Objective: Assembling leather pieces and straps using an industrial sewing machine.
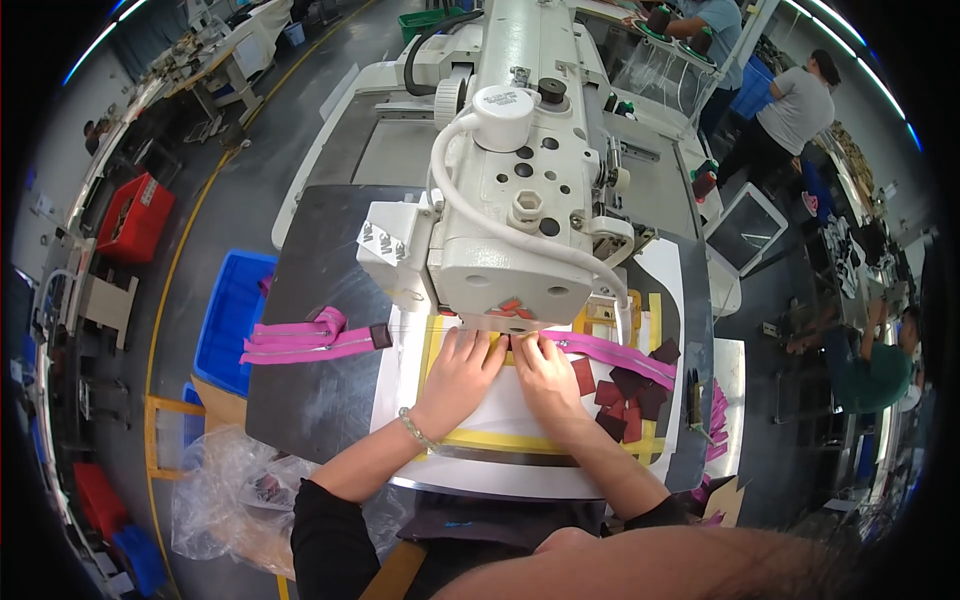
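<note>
Under the head of a white sewing machine, both hands work close together. My right hand is closed at the left end of a magenta zipper, which stretches away to the right. My left hand, with a beaded bracelet at its wrist, has its fingers bent down and bunched; what lies under its fingertips is hidden. A small dark piece shows between the two hands, partly covered. To the left, another magenta zipper lies folded on the dark plate, a dark square patch at its end and a thread running toward the machine.
Red fabric squares and dark ones lie scattered right of my hands. Yellow strips border the white work surface. A blue bin and clear plastic bags stand at left. More magenta zippers lie at right. Other people are beyond.
</note>
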`<move>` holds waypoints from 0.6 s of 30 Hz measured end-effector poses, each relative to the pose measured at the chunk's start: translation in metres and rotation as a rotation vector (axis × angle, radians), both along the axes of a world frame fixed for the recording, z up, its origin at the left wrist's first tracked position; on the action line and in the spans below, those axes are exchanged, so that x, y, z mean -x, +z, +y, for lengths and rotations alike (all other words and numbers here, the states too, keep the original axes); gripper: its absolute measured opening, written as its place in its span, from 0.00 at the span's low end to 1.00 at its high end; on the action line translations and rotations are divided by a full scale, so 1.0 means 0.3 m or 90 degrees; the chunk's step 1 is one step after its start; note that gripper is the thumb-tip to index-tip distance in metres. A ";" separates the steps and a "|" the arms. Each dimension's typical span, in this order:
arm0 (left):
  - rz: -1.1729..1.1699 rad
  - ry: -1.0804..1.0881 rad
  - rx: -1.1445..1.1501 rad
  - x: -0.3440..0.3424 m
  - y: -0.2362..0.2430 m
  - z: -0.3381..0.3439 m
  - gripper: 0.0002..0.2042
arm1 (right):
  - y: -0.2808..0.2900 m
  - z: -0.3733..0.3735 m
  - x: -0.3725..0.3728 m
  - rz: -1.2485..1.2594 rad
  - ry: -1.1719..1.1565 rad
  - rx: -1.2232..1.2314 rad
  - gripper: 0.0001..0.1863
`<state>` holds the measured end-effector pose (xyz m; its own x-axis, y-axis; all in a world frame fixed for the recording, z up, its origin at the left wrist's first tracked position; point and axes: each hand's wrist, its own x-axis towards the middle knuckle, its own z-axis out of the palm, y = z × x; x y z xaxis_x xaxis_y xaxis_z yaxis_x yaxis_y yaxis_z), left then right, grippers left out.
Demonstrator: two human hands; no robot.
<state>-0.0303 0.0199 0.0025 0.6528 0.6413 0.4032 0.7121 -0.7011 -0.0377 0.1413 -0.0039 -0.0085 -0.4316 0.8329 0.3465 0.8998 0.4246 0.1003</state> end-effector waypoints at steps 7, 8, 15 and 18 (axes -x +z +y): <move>0.037 0.032 0.018 -0.009 0.005 -0.003 0.17 | 0.030 -0.019 -0.044 0.126 0.045 0.073 0.25; 0.029 0.036 0.014 -0.009 0.005 -0.002 0.17 | 0.031 -0.017 -0.045 0.126 0.048 0.064 0.25; 0.013 0.025 0.044 -0.019 0.013 0.001 0.17 | 0.018 -0.016 -0.035 0.137 0.035 0.027 0.22; 0.019 0.032 0.029 -0.024 0.003 0.010 0.16 | 0.006 -0.012 -0.030 0.138 0.041 0.032 0.21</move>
